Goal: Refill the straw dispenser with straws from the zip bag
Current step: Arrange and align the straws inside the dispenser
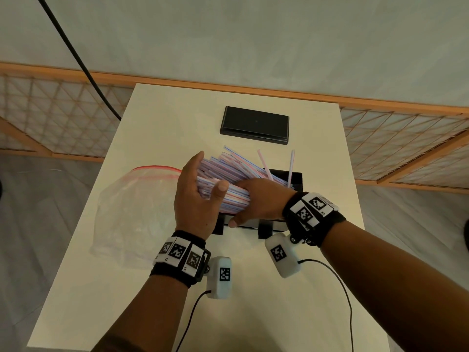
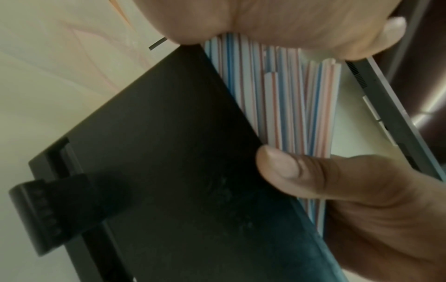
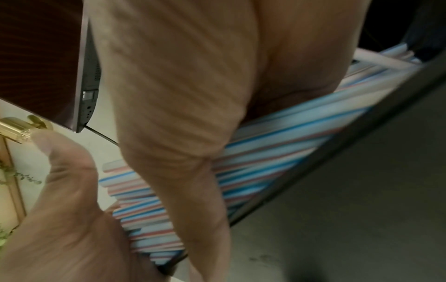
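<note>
striped straws (image 1: 223,179) held crosswise by both hands, tips fanning far-right.

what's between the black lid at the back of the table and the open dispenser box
In the head view, bare table behind, then the fanned far ends of the straw bundle that both hands hold over the dispenser, reaching toward the lid.

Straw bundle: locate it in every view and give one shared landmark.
Head: the straw bundle sits mid-frame, held between both hands over the black dispenser.
Left wrist: upper centre, running down beside the dispenser's dark wall.
Right wrist: a diagonal band across the centre, partly behind the palm.
Shared landmark: the dispenser's black wall, against the straws.
</note>
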`<move>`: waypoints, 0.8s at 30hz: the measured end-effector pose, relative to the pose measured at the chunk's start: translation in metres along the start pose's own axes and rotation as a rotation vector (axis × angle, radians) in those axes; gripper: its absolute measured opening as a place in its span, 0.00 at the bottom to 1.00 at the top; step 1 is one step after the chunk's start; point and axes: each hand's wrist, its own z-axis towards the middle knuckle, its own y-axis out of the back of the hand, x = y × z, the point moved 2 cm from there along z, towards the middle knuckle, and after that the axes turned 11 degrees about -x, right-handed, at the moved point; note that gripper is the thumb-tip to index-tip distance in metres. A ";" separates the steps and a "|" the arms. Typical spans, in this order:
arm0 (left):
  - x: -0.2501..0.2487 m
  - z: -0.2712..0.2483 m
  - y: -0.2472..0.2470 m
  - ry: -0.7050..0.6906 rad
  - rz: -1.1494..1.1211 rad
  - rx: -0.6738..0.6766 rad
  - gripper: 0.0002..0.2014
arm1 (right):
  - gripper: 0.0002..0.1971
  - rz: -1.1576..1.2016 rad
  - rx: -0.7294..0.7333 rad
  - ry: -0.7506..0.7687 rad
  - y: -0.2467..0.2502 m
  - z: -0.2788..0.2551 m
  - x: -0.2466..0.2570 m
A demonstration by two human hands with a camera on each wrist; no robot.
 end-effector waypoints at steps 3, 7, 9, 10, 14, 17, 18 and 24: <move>-0.002 -0.001 -0.001 0.038 0.027 -0.016 0.47 | 0.32 0.027 0.019 0.018 0.000 0.001 0.002; -0.004 -0.002 -0.002 0.058 0.014 -0.072 0.36 | 0.33 0.007 0.015 0.007 0.000 0.002 0.003; -0.004 -0.002 -0.003 0.071 0.002 -0.092 0.35 | 0.34 -0.005 0.008 0.002 0.000 0.003 0.003; -0.003 -0.002 -0.003 0.074 -0.001 -0.098 0.35 | 0.34 0.002 0.010 0.002 0.001 0.003 0.004; -0.002 -0.002 -0.002 0.090 -0.011 -0.095 0.35 | 0.31 0.037 0.047 -0.002 0.002 0.007 0.005; 0.001 -0.001 -0.002 0.093 -0.006 -0.065 0.37 | 0.32 0.037 0.053 -0.007 0.002 0.009 0.006; 0.002 0.000 -0.002 0.094 -0.005 -0.054 0.38 | 0.32 0.032 0.054 -0.005 0.003 0.009 0.006; 0.002 0.002 0.001 0.120 -0.012 -0.033 0.40 | 0.30 -0.036 0.076 0.035 0.015 0.011 0.016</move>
